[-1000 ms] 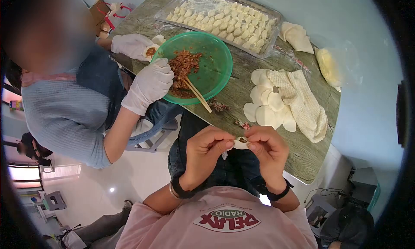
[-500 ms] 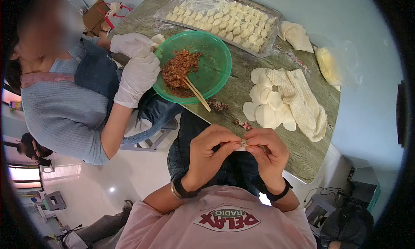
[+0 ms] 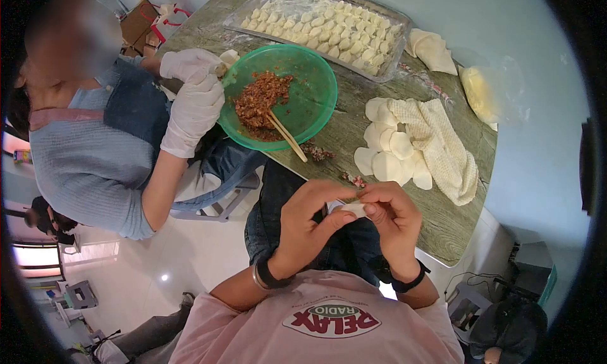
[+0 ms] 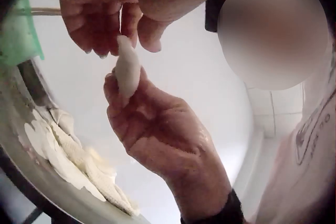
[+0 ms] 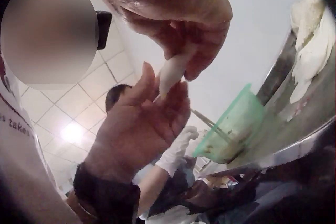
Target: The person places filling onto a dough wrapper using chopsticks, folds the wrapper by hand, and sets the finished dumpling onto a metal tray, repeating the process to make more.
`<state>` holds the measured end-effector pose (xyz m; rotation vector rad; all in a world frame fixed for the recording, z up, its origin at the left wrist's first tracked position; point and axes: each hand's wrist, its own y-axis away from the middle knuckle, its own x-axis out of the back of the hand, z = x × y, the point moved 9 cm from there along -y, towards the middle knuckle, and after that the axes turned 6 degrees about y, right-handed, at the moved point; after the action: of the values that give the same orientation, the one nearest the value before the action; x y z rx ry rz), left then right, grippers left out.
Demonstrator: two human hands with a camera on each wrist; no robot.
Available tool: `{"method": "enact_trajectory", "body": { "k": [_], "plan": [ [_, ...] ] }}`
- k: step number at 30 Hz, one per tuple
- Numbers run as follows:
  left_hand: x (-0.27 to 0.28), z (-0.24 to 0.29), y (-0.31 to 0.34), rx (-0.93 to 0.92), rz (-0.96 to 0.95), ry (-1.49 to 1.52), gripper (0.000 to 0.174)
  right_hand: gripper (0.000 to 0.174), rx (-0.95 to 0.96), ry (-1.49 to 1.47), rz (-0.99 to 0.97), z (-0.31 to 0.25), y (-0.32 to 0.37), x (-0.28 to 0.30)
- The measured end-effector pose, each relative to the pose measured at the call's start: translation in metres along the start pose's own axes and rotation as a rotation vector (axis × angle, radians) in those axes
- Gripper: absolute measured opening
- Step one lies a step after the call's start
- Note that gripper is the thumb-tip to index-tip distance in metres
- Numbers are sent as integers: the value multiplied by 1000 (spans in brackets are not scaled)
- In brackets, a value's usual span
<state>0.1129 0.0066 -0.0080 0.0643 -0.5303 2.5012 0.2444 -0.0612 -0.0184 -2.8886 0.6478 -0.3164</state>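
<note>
Between the two hands is a white folded dumpling (image 3: 351,209), held in front of the pink shirt near the table edge. My right hand (image 3: 397,225) pinches one end of it between thumb and fingers. The left hand (image 3: 303,222) stands around the other end, its thumb spread away from the fingers. In the left wrist view the dumpling (image 4: 127,69) points up out of the right fingers, with the left thumb beside its tip and a gap between. The right wrist view shows the dumpling (image 5: 172,74) hanging from the right fingers above the left palm.
A green bowl (image 3: 322,111) of meat filling with chopsticks (image 3: 288,136) stands left on the table. Round wrappers (image 3: 386,165) lie partly under a cream cloth (image 3: 446,149). At the back is a tray (image 3: 395,67) of dumplings. Beside me sits a person in white gloves (image 3: 193,117).
The wrapper was slightly open with filling showing, then pressed by both hands; now it is folded closed. The left fingers and thumb have spread off it. The other person's gloved hand moved away from the bowl.
</note>
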Motion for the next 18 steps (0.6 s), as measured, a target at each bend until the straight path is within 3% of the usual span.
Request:
{"method": "enact_trajectory", "body": {
  "k": [2,3,5,12,15,18],
  "plan": [
    [-7,-17,0,124,-102,184,50,8,-91,-91,-3,9,0,1],
    [-9,-20,0,125,-102,184,50,7,-121,-159,-30,12,-1,-1],
    [-33,-33,5,305,-219,613,68,7,-156,-227,-62,13,-2,-4],
    [-51,-34,0,399,-310,691,69,6,-280,-256,-145,19,-2,-14],
    [-50,-30,1,302,-306,732,62,6,-307,-254,-126,21,-3,-12],
    [-42,-24,-1,200,-262,472,51,7,-335,-278,-119,27,-2,-14]
  ]
}}
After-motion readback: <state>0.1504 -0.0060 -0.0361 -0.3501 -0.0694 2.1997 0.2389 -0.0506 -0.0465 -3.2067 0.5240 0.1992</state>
